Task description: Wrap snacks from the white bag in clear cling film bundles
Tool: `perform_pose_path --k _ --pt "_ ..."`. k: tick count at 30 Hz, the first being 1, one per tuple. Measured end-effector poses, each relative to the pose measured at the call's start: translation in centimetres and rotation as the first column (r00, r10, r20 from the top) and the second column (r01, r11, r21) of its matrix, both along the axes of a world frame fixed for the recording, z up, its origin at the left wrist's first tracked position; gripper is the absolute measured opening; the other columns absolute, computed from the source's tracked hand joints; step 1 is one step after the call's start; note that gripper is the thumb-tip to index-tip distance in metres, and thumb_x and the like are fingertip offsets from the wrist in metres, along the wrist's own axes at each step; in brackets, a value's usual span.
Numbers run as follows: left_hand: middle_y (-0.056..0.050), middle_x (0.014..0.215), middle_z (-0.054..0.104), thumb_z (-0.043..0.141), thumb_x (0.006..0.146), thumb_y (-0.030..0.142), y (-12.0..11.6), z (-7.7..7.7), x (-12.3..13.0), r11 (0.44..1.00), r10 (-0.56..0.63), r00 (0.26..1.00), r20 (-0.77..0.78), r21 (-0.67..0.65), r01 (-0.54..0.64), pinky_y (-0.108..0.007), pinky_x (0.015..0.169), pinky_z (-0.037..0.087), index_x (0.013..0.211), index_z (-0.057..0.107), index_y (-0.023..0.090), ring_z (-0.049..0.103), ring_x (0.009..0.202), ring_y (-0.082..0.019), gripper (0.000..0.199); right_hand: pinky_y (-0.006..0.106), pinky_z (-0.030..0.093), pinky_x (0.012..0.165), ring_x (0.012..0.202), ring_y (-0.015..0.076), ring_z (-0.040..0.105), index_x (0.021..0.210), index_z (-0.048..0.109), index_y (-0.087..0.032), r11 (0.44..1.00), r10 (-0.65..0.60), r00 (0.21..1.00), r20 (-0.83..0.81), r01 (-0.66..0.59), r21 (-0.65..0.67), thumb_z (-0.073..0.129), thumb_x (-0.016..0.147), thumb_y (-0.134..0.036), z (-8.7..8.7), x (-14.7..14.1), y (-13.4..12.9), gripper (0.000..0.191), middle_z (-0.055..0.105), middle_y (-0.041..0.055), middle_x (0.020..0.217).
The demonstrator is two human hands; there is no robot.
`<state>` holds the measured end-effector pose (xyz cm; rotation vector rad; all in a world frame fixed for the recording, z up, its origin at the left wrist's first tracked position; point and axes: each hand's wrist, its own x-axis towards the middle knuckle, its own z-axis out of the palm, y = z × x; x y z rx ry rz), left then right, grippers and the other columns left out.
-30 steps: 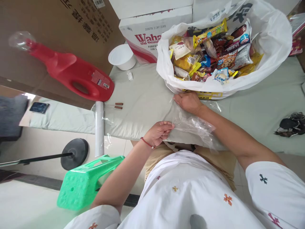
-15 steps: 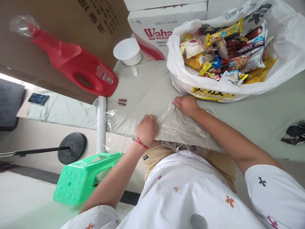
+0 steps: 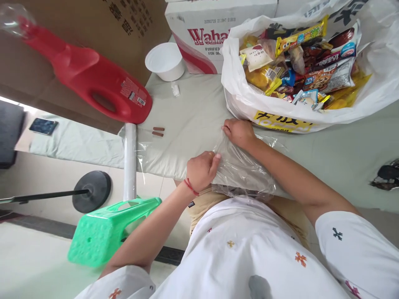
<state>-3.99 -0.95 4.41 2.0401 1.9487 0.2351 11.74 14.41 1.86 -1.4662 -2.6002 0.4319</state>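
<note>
A thin sheet of clear plastic film (image 3: 246,170) is bunched between my hands and hangs over the front edge of the cloth-covered surface. My left hand (image 3: 202,169), with a red cord at its wrist, is closed on the film's left part. Just beyond it, my right hand (image 3: 239,132) pinches the film's far edge, close to the white plastic bag (image 3: 233,97). To the left stands a roll of clear film (image 3: 130,162), with a shiny stretch of film beside it. Whether that stretch joins the piece in my hands, I cannot tell.
Packaged snacks (image 3: 299,70) fill the white bag. At the back left are a red jug (image 3: 102,87), a white bowl (image 3: 165,62) and a carton (image 3: 202,41). Two small brown strips (image 3: 158,131) lie on the cloth. A green stool (image 3: 93,236) stands at the lower left.
My left hand has moved right along the film, nearer my right hand, with its thumb now showing. The right hand keeps its pinch. The view has shifted slightly.
</note>
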Motion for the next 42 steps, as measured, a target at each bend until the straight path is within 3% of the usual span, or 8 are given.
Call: perform_pose_path --k 3,6,10,16,23,28,32,42 --pt "-0.016 0.094 0.074 0.039 0.106 0.043 1.5 0.5 1.9 0.996 0.044 0.954 -0.298 -0.063 -0.065 -0.04 0.071 0.049 0.098 0.072 0.016 0.071 0.086 -0.032 0.043 0.033 0.041 0.075 0.098 0.0276 0.068 0.127 0.064 -0.016 0.998 0.05 0.995 0.083 -0.054 0.039 0.033 0.11 -0.035 0.2 -1.3 -0.3 0.04 0.071 0.0166 0.121" --pt "-0.021 0.113 0.073 0.036 0.105 0.022 2.1 -0.3 2.5 0.995 -0.079 0.926 -0.37 0.019 0.093 -0.05 0.087 0.049 0.112 0.071 0.014 0.067 0.113 -0.037 0.038 0.034 0.043 0.075 0.097 0.0274 0.069 0.129 0.062 -0.016 0.994 0.086 0.99 0.116 -0.093 0.056 0.032 0.109 -0.031 0.5 -2.2 0.1 0.039 0.068 0.0177 0.123" --pt "-0.015 0.149 0.061 0.033 0.104 0.015 2.0 -2.0 0.8 0.939 -0.306 0.925 -0.223 0.091 0.333 -0.055 0.122 0.029 0.135 0.065 0.02 0.049 0.146 -0.029 0.045 0.036 0.047 0.08 0.1 0.0286 0.069 0.128 0.065 -0.013 0.991 0.126 0.991 0.047 -0.127 0.035 0.04 0.107 -0.027 0.4 -2.7 1.4 0.036 0.066 0.0189 0.127" --pt "-0.011 0.169 0.04 0.045 0.096 0.03 2.1 -2.6 -3.2 0.95 -0.302 0.952 0.045 -0.071 0.305 -0.06 0.129 0.013 0.159 0.043 0.021 0.033 0.158 -0.029 0.064 0.034 0.048 0.098 0.112 0.0227 0.065 0.138 0.061 -0.014 0.925 0.173 0.907 -0.385 -0.284 -0.253 0.062 0.099 -0.032 1.2 -0.6 3.2 0.043 0.069 0.0117 0.129" --pt "-0.01 0.173 0.031 0.047 0.09 0.032 3.0 -1.8 -5.3 0.934 -0.267 0.926 0.268 -0.164 0.317 -0.06 0.131 0.009 0.166 0.029 0.021 0.027 0.161 -0.031 0.079 0.043 0.042 0.093 0.104 0.0278 0.055 0.11 0.07 -0.016 0.927 0.343 0.883 -0.32 -0.264 0.265 0.048 0.106 -0.026 4.9 3.2 -9.1 0.025 0.069 0.0123 0.106" --pt "-0.006 0.168 0.042 0.04 0.094 0.029 3.4 -1.1 -6.0 0.948 -0.131 0.876 0.465 -0.2 0.247 -0.048 0.134 0.018 0.162 0.038 0.02 0.037 0.157 -0.025 0.069 0.044 0.037 0.082 0.102 0.0295 0.05 0.133 0.062 -0.013 0.882 0.423 0.895 -0.14 -0.371 0.292 0.071 0.095 -0.05 1.9 0.5 -16.6 0.053 0.067 0.0159 0.119" --pt "-0.007 0.163 0.051 0.039 0.101 0.041 3.9 -0.8 -6.2 0.975 -0.004 0.848 0.53 -0.187 0.122 -0.042 0.131 0.029 0.154 0.051 0.019 0.044 0.152 -0.024 0.059 0.041 0.032 0.078 0.096 0.0254 0.049 0.097 0.07 -0.017 0.883 0.416 0.901 -0.125 -0.368 0.29 0.055 0.103 -0.017 0.0 -1.6 -17.0 0.016 0.066 0.0096 0.094" --pt "-0.015 0.145 0.066 0.036 0.104 0.041 6.7 -0.4 -0.6 1.0 0.015 0.991 -0.135 -0.013 -0.016 -0.062 0.114 0.038 0.122 0.074 0.017 0.051 0.137 -0.04 0.049 0.041 0.041 0.077 0.095 0.0252 0.058 0.098 0.072 -0.015 0.807 0.587 0.797 -0.139 -0.563 0.178 0.05 0.101 -0.012 -2.0 -6.1 -19.1 0.022 0.072 0.0116 0.096"
